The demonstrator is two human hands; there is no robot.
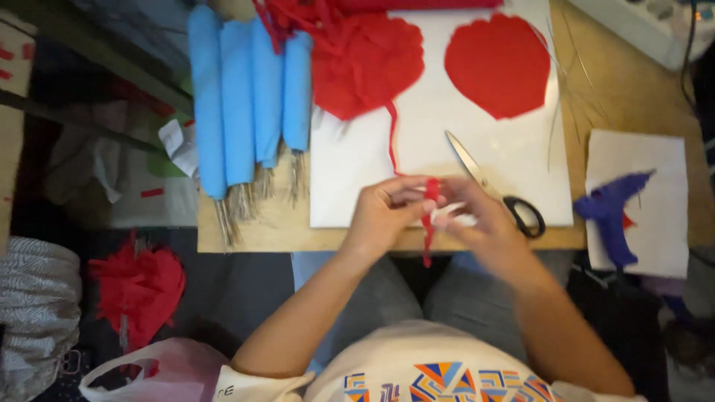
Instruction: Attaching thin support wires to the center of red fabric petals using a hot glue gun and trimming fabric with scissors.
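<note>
Pinched between the fingertips of both my hands is a narrow red paper strip (430, 216), held just over the near edge of the wooden table (633, 97), above my lap. My left hand (383, 216) comes in from the lower left with the forearm angled up, wrist bent, thumb and forefinger closed on the strip's upper part. My right hand (488, 227) reaches in from the lower right, blurred, its fingers closed on the same strip and on something pale that I cannot make out. The strip's loose end hangs below the table edge between my knees.

Going by size from there: a big white sheet (439, 149) covers the middle of the table, carrying two red paper shapes (497, 63). Four blue paper rolls (246, 97) lie to its left, with thin wires sticking out of their near ends. Scissors (495, 190) with black handles rest on the white sheet, just beyond my right hand.
</note>
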